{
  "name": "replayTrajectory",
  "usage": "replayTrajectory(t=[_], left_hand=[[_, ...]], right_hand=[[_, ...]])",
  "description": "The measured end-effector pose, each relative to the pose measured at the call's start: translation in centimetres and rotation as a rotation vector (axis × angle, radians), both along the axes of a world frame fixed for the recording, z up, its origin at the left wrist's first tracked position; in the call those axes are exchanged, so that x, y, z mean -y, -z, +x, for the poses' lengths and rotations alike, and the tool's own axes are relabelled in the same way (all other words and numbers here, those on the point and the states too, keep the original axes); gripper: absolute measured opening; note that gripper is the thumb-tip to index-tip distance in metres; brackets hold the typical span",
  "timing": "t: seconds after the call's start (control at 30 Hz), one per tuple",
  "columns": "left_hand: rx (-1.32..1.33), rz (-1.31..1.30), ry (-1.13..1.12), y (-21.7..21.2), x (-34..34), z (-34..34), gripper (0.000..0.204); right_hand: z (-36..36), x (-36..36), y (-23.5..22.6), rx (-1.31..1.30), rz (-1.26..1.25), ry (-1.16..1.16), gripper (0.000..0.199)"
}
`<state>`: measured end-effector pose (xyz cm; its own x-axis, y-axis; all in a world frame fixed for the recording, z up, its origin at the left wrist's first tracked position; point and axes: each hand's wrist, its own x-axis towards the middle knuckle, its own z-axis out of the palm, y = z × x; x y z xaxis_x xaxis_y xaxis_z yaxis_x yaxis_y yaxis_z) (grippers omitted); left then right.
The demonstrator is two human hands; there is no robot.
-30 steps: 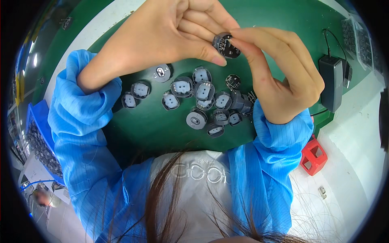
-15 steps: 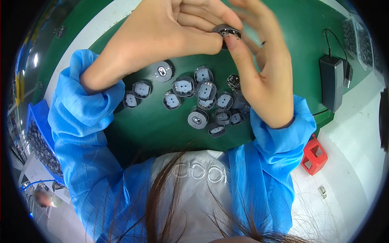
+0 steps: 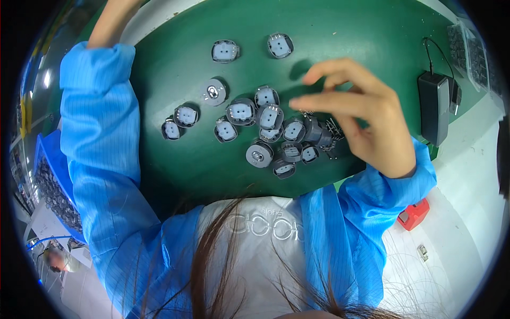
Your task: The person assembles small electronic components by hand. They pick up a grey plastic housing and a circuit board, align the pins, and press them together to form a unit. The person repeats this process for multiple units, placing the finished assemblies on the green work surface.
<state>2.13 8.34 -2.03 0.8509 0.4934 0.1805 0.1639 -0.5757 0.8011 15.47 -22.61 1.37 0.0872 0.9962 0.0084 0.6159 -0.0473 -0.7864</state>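
Observation:
My right hand hovers over the right part of the green table, fingers apart and nothing between them. Just left of its fingertips lies a cluster of small round grey housings, several with pale inserts facing up. Beside and partly under the hand are dark small parts with thin metal pins. Two more housings sit farther back, one at the left and one at the right. My left forearm reaches out past the upper left edge, so the left hand itself is out of sight.
A black box with a cable stands at the right of the green table. Behind it is a clear tray of dark parts. A blue bin of small parts is at the left, and a red holder at the lower right.
Both hands have parted from the small dark part they held together. My left hand has gone out at the upper left; my right has drawn back toward me, opened. Two far housings now show.

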Motion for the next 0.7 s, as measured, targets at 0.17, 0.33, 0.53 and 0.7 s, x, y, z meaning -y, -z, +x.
replayTrajectory(t=[0.17, 0.33, 0.53, 0.7], left_hand=[[0.030, 0.588, -0.087, 1.7, -1.3, 0.0, 0.026], [0.132, 0.559, 0.381, -0.1, 4.0, 2.2, 0.035], [-0.099, 0.162, 0.759, 0.1, 7.2, 1.7, 0.033], [-0.028, -0.194, 0.578, -0.3, 8.8, 1.2, 0.029]], right_hand=[[0.6, 0.0, 1.4, 0.019, -0.059, -0.179, 0.030], [1.6, -0.2, 2.7, -0.028, -0.007, -0.030, 0.020], [0.2, -1.7, 1.0, -0.210, 0.110, 0.400, 0.013], [-0.9, -2.7, 1.8, -0.140, 0.229, 0.461, 0.012]])
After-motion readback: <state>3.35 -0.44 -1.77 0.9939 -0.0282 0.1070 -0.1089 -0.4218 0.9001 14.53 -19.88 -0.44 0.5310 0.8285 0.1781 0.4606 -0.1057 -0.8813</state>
